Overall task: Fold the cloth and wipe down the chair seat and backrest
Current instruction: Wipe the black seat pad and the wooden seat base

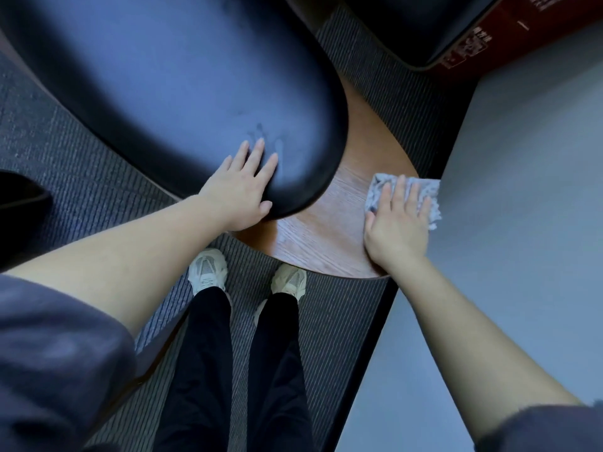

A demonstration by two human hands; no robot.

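Note:
I look straight down at a chair with a black padded cushion [169, 79] set on a curved brown wooden shell [329, 223]. My left hand [239, 187] lies flat on the near edge of the black cushion, fingers straight and spread. A folded grey mottled cloth [427, 197] sits on the wooden shell at its right side. My right hand [396, 223] presses flat on top of the cloth, fingers straight, covering most of it.
A pale grey table top [522, 223] fills the right side, its edge close to the cloth. A second dark chair [408, 24] and a red-brown box [509, 37] are at the top right. Striped grey carpet [342, 321] lies under my feet [208, 270].

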